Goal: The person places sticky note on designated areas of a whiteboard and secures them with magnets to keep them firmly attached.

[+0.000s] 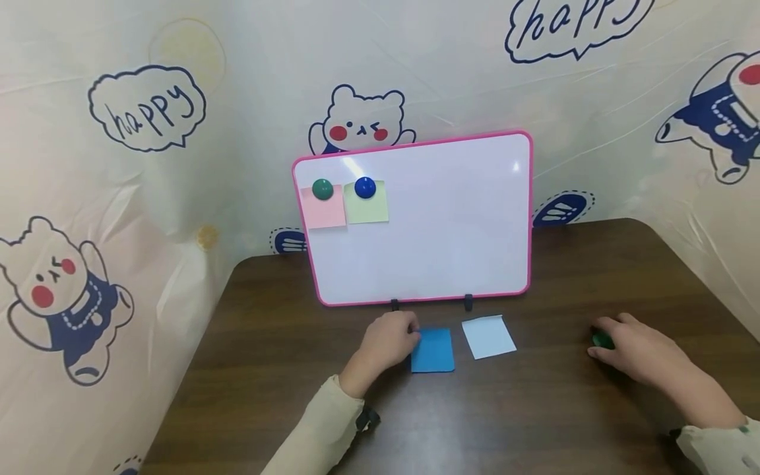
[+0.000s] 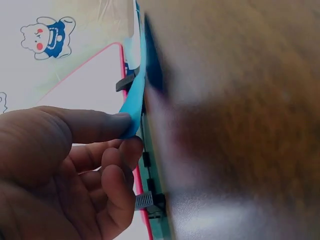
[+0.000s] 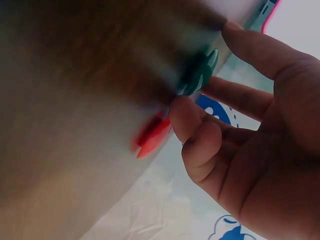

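Note:
My left hand (image 1: 388,340) pinches the left edge of a blue sticky note (image 1: 433,351) between thumb and fingers. In the left wrist view that corner of the blue note (image 2: 134,107) is bent up off the table. Over at the right, my right hand (image 1: 647,349) reaches down around a green round magnet (image 1: 603,339). The right wrist view shows the thumb apart from the green magnet (image 3: 202,75), with fingertips close beside it. A red magnet (image 3: 152,137) lies near those fingers; the hand hides it in the head view.
A pink-framed whiteboard (image 1: 451,224) stands at the back on black feet. A green magnet (image 1: 322,189) holds a pink note (image 1: 324,214) on it, and a blue magnet (image 1: 365,187) a pale green note (image 1: 371,210). A pale blue note (image 1: 489,337) lies on the brown table (image 1: 267,369).

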A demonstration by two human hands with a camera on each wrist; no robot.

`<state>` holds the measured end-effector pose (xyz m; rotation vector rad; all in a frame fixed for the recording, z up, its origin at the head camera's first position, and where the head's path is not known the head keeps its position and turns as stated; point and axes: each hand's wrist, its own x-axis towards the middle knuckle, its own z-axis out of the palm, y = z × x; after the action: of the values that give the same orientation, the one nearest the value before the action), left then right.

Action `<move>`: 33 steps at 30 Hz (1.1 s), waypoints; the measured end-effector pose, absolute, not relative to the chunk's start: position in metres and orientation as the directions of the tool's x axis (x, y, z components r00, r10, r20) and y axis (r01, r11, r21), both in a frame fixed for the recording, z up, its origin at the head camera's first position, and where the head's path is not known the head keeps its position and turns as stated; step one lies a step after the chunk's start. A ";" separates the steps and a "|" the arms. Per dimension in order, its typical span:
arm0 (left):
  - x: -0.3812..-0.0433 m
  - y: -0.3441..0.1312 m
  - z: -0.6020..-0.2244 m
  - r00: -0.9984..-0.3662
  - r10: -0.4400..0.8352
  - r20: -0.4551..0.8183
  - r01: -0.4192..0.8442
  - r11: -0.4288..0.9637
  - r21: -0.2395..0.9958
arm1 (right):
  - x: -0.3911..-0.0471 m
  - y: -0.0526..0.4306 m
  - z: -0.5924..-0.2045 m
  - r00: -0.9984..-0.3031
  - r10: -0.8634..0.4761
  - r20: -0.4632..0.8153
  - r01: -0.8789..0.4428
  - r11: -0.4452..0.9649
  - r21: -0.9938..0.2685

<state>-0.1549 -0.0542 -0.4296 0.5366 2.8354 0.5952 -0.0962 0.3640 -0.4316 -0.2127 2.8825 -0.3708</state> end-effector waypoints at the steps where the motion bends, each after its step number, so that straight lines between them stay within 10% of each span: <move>1: -0.155 -0.055 -0.429 -0.918 0.383 -0.098 0.310 0.850 0.426 | -0.095 0.364 -0.431 -0.965 -0.170 -0.200 -0.114 0.958 -0.264; 10: -0.158 -0.055 -0.418 -0.957 0.263 0.122 0.289 0.832 0.474 | -0.093 0.364 -0.434 -0.966 -0.165 -0.200 -0.113 0.962 -0.250; 33: -0.161 -0.064 -0.415 -0.973 0.226 0.044 0.201 0.740 0.642 | -0.094 0.354 -0.434 -0.978 -0.183 -0.105 -0.142 0.939 -0.314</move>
<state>-0.1605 -0.0638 -0.4150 0.3558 2.8955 1.0610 -0.0943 0.3538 -0.4337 -0.2489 2.9621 -0.4652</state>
